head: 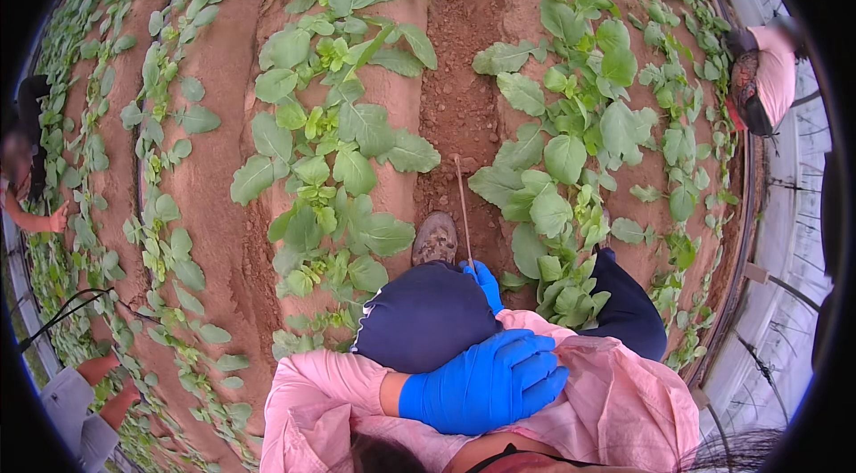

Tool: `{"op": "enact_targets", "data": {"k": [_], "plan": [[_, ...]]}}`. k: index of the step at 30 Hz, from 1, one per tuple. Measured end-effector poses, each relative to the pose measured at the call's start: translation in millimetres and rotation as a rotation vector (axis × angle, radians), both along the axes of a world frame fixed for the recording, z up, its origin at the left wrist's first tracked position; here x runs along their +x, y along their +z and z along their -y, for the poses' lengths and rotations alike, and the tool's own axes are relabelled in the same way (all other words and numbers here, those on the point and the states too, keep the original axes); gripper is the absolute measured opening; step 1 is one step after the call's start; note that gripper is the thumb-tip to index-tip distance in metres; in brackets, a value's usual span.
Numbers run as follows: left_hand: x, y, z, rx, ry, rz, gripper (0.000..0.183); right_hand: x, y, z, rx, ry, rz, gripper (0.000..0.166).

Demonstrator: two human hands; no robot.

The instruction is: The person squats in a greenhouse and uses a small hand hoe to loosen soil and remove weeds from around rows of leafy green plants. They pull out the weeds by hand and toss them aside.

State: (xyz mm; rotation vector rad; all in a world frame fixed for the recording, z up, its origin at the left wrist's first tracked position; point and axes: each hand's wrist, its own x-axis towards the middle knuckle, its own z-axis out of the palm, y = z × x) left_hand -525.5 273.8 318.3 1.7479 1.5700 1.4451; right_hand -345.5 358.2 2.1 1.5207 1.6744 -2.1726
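Observation:
Blue gloves cover both of my hands. My left hand (491,379) lies bent across my front, its back to the camera and its fingers over my pink right sleeve (528,322); whether it grips the cloth is not visible. Beyond my raised knee, my right hand (487,286) holds the near end of a thin stick (462,205). The stick reaches forward over the soil furrow (461,92), beside my shoe (435,239). Leafy green plants (354,172) grow in a row left of the furrow, and another plant row (562,152) stands at its right.
More plant rows (164,205) run along both sides. A person in pink (776,72) bends at the upper right. Another person's hand (59,217) is at the far left, with a third person's legs (100,406) below. Plastic sheeting (796,232) lines the right edge.

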Motion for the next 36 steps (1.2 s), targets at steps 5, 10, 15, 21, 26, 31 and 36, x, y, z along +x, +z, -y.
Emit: {"op": "enact_targets", "data": {"k": [5, 10, 15, 21, 26, 31, 36], "plan": [[8.5, -1.1, 0.2, 0.042, 0.024, 0.008, 0.032, 38.7, 24.3, -10.7, 0.216, 0.208, 0.14, 0.021], [8.8, 2.5, 2.6, 0.002, -0.046, -0.002, 0.034, -79.0, 7.6, -48.7, 0.061, 0.108, 0.224, 0.028], [3.1, 7.0, -4.1, -0.046, -0.086, 0.006, 0.036, -230.9, -17.2, -130.1, 0.358, 0.049, -0.036, 0.023], [-7.1, 6.7, -17.7, -0.066, -0.087, 0.0, 0.036, -209.0, 49.0, -94.7, 0.083, -0.04, -0.08, 0.025], [-6.9, -1.6, -15.5, -0.079, -0.089, 0.026, 0.038, -35.1, 34.6, -13.8, 0.274, 0.175, 0.024, 0.024], [-8.1, 1.2, -14.0, -0.092, -0.085, -0.017, 0.038, -11.1, 10.8, -6.3, 0.208, 0.101, 0.14, 0.024], [-6.4, 3.5, -14.4, -0.096, -0.085, -0.009, 0.039, -179.8, -19.5, -92.9, 0.029, -0.23, 0.015, 0.029]]}}
